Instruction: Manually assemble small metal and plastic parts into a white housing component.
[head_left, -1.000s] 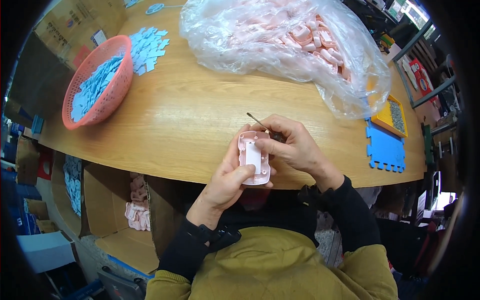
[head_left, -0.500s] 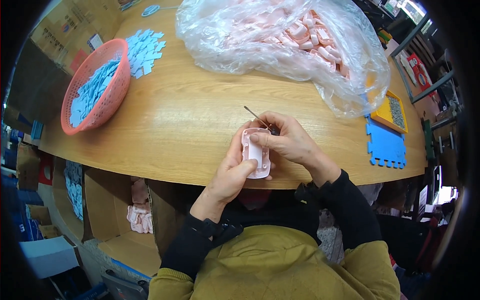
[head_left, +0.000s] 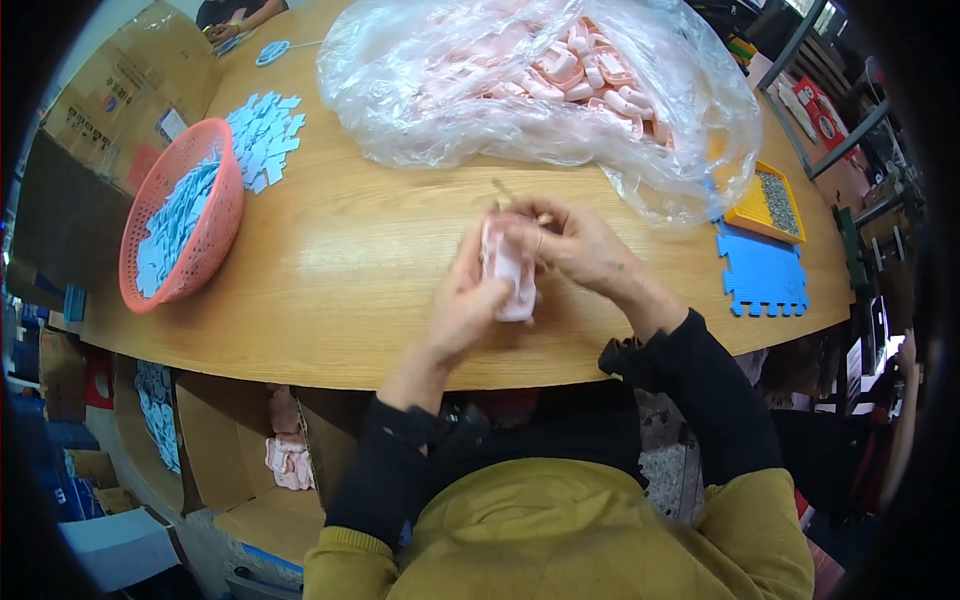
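My left hand is closed around a pale pink plastic shell, its hollow inner side facing up and the thumb lying along the near edge. At the shell's far end, my right hand bends its fingers over the rim. A thin rod-like tool sticks out beyond the right fingers. Its tip is smeared by motion and its other end is hidden in the hand. Both hands are above the wooden table, close to its front edge.
A clear plastic bag of pink shells lies at the back. To the left are a coral basket and a pile of blue pieces. At right, a yellow tray of small metal parts overlaps a blue foam mat. Below stands a cardboard box.
The view has shifted a little, bringing another person's arm into the far left corner. Both hands have moved slightly away from the table's front edge with the shell, and they are now blurred.
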